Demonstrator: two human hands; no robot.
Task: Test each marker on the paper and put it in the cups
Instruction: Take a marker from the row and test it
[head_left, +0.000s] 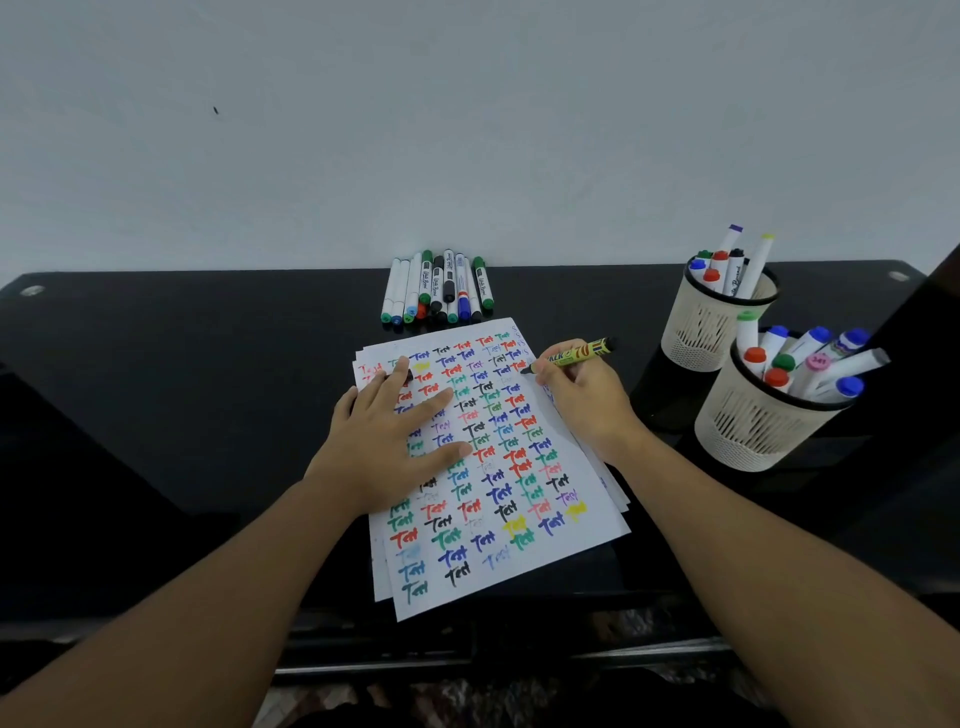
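Two cups (722, 317) stand at three o'clock of the paper (498, 519), well apart from the left hand (395, 436) and near the right hand (582, 400). That hand pinches the marker (574, 356), its tip touching the sheet's right edge. Its long axis runs from nine o'clock at the tip to three at the tail, so the tail points toward the cups. Left fingers lie spread flat on the paper, with something dark, perhaps a cap, at their tips. Untested markers (439, 288) wait at twelve.
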